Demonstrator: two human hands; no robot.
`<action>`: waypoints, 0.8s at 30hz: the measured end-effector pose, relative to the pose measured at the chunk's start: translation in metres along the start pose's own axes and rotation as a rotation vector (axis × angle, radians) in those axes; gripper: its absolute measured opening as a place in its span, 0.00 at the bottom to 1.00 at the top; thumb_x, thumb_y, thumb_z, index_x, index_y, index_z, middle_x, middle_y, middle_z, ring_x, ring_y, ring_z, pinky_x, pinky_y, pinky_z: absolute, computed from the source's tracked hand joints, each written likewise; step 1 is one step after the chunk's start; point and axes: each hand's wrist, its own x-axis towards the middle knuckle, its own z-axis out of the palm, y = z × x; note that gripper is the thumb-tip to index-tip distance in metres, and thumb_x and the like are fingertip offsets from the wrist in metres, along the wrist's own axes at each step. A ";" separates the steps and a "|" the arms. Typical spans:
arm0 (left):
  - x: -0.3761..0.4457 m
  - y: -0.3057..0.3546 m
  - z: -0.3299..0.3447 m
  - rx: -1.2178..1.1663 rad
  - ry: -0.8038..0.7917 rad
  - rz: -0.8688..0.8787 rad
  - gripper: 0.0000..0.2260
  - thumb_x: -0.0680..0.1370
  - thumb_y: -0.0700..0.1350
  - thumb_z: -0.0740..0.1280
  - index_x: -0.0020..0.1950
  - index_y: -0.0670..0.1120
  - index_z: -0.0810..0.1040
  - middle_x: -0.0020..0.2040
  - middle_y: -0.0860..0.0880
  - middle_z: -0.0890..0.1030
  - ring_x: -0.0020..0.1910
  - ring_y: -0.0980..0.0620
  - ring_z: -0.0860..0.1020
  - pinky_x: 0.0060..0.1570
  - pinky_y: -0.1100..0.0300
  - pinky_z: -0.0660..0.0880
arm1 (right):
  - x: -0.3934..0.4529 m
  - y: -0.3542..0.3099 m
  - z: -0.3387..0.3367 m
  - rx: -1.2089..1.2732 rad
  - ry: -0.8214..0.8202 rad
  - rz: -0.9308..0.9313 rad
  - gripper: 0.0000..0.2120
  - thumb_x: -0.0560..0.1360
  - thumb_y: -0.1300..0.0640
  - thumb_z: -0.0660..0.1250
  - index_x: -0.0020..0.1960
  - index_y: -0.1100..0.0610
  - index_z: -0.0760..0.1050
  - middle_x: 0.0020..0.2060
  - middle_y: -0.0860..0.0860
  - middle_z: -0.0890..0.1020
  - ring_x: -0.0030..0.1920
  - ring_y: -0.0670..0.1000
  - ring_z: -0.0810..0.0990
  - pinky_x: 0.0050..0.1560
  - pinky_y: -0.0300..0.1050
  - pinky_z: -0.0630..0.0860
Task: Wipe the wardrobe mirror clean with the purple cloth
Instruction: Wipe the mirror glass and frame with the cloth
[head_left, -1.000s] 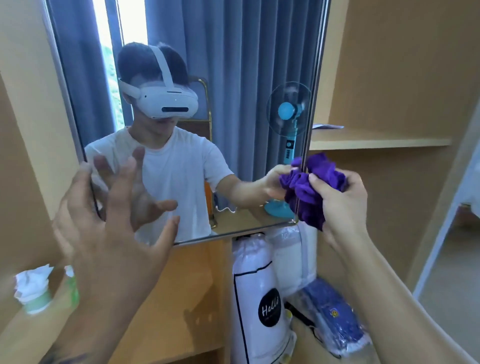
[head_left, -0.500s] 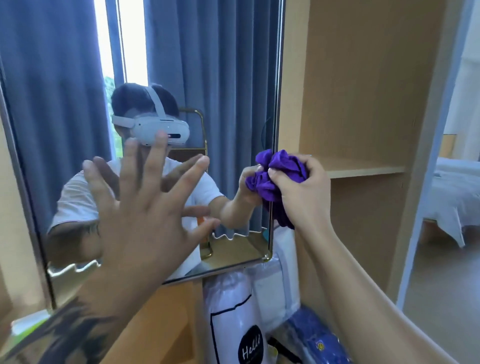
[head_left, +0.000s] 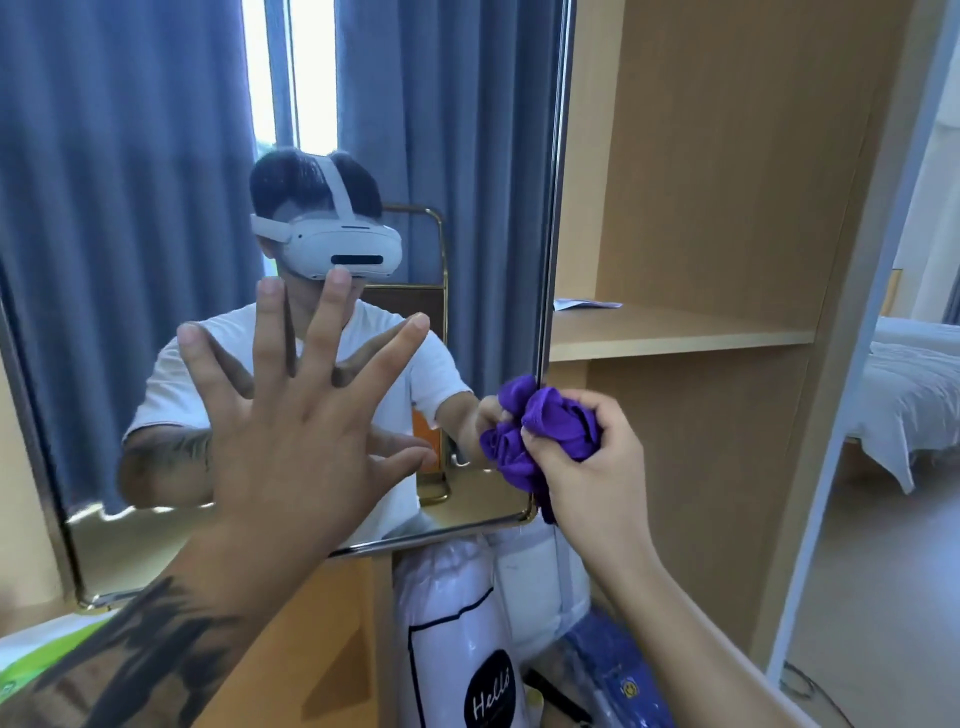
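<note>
Head view, the only one we have. We see the wardrobe mirror (head_left: 130, 208), a tall panel whose long axis runs vertically, its rounded lower right corner sitting just above a white bag printed "Hello" (head_left: 467, 649).

The right hand (head_left: 587, 462) clenches the purple cloth (head_left: 540, 431) into a bunched wad, fingers curled round it and thumb across the front. The wad sits at the mirror's right edge, low down, just above that lower corner. Part of the cloth laps onto the glass; the rest hangs past the frame toward the wardrobe interior. Whether it presses the glass firmly we cannot tell.

The left hand (head_left: 306, 415) is released: fingers straight and splayed wide, palm toward the glass, over the lower middle of the mirror. Its reflection meets it closely, so we judge it rests on or just off the surface, bracing the panel.

The relation that matters: nearly all the mirror lies to the left of and above the cloth. The right hand holds the cloth and is the working hand; the left hand lies in the path of any leftward stroke along the bottom. We judge the next wipe goes up the right edge or sweeps left, and the braced hand would have to shift for the latter.

Beside the mirror, a wooden shelf (head_left: 675, 332) carries a paper.
</note>
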 end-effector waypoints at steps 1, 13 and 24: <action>0.000 0.000 0.000 -0.008 -0.005 -0.002 0.49 0.62 0.73 0.74 0.81 0.64 0.63 0.85 0.47 0.52 0.83 0.33 0.50 0.68 0.18 0.47 | 0.007 -0.010 -0.001 0.007 -0.006 -0.035 0.14 0.74 0.64 0.77 0.55 0.52 0.79 0.43 0.39 0.85 0.43 0.38 0.83 0.42 0.30 0.76; 0.000 -0.003 -0.001 -0.034 -0.010 0.004 0.49 0.62 0.73 0.74 0.80 0.64 0.63 0.85 0.46 0.53 0.83 0.34 0.50 0.69 0.18 0.46 | 0.054 -0.072 0.010 0.011 0.041 -0.194 0.17 0.74 0.62 0.77 0.59 0.54 0.77 0.48 0.41 0.84 0.47 0.38 0.83 0.50 0.34 0.78; 0.000 -0.001 0.001 -0.031 0.001 -0.001 0.50 0.62 0.71 0.76 0.81 0.65 0.60 0.86 0.46 0.51 0.83 0.34 0.49 0.70 0.19 0.44 | -0.042 0.028 0.007 0.064 0.024 0.044 0.16 0.74 0.60 0.78 0.52 0.44 0.76 0.45 0.48 0.84 0.40 0.48 0.83 0.35 0.37 0.76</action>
